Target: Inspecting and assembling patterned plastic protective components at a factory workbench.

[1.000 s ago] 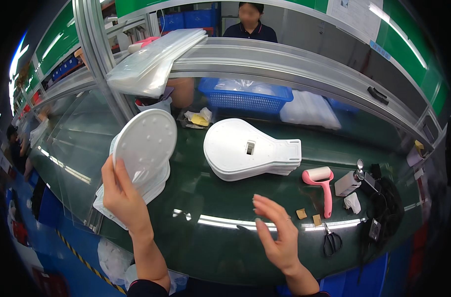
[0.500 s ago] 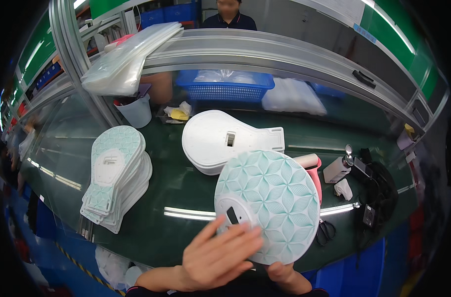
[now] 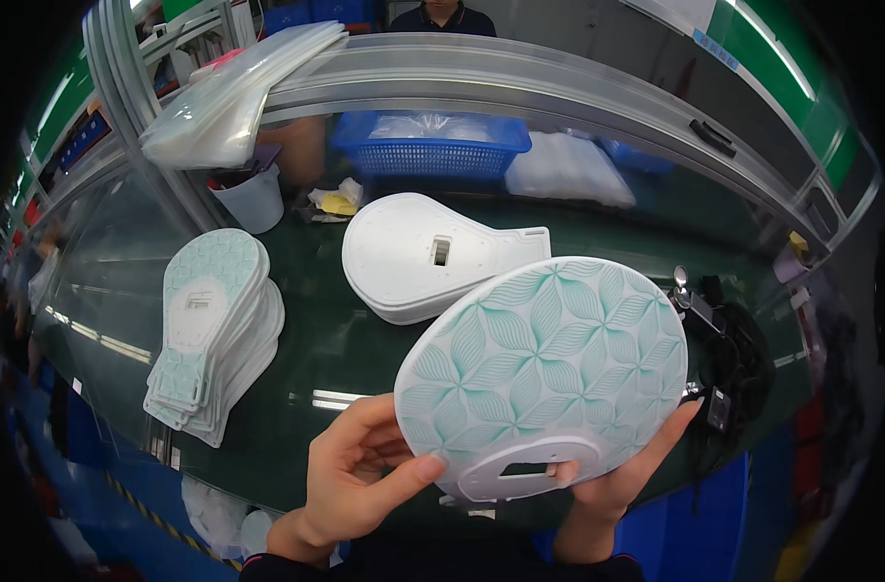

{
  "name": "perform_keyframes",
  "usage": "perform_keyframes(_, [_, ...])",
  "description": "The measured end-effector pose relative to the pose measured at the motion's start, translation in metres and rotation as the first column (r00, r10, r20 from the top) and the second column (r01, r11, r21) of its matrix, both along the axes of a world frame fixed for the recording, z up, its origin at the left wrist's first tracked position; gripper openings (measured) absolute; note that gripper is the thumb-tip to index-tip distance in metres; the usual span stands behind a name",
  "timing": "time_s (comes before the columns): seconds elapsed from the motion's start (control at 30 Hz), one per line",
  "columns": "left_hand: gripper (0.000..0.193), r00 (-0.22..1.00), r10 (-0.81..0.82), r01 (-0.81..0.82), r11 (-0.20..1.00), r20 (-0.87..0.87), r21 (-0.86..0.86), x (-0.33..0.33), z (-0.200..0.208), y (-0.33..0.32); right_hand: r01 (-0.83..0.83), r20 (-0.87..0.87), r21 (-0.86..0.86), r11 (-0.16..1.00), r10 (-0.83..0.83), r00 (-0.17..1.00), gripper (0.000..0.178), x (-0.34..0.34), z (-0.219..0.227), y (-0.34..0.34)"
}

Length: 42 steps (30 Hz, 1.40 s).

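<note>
Green bench (image 3: 345, 349), patterned panel (image 3: 544, 359) btwn hands

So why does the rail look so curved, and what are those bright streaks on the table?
Head view: the fisheye lens bends the metal rail toward the rim; the streaks are glare on the glossy green table; the patterned panel in both hands is sharp, the corners dark.

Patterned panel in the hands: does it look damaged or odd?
No damage shows on the patterned panel; left hand and right hand hold it tilted. The panel stack is fanned unevenly, not spilled.
</note>
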<state>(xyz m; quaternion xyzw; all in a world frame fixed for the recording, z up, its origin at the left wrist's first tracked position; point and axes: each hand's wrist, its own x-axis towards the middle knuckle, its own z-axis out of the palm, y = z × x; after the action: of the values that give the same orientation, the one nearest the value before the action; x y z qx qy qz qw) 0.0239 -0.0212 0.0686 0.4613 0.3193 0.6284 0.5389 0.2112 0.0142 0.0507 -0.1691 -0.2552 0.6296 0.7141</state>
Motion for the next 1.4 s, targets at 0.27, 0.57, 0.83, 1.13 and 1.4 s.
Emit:
perform_keyframes(0.27, [0.03,0.999,0.036,-0.035,0.997,-0.01,0.061,-0.001,-0.004,-0.005,0.08,0.014,-0.142,0.987,-0.079,0.997,0.088,0.005,-0.005,0.003])
perform_keyframes(0.57, [0.026,0.997,0.025,-0.018,0.996,-0.079,0.085,-0.004,-0.001,-0.013,0.065,-0.008,-0.176,0.982,-0.068,0.998,0.08,0.001,-0.011,-0.003])
perform_keyframes(0.83, [0.039,0.987,0.149,-0.131,0.966,-0.062,0.225,0.007,-0.002,-0.007,0.056,-0.038,-0.18,0.982,-0.063,0.997,0.075,0.0,-0.01,-0.004])
perform_keyframes(1.13, [0.031,0.92,0.336,-0.324,0.942,-0.2,0.091,-0.001,0.002,-0.004,0.078,-0.088,-0.292,0.953,-0.108,0.99,0.066,-0.001,-0.012,-0.001])
perform_keyframes(1.4, [0.033,0.874,0.417,-0.392,0.909,-0.249,0.144,-0.008,-0.012,-0.017,-0.102,0.081,-0.035,0.994,0.105,0.991,0.06,0.003,-0.014,-0.009])
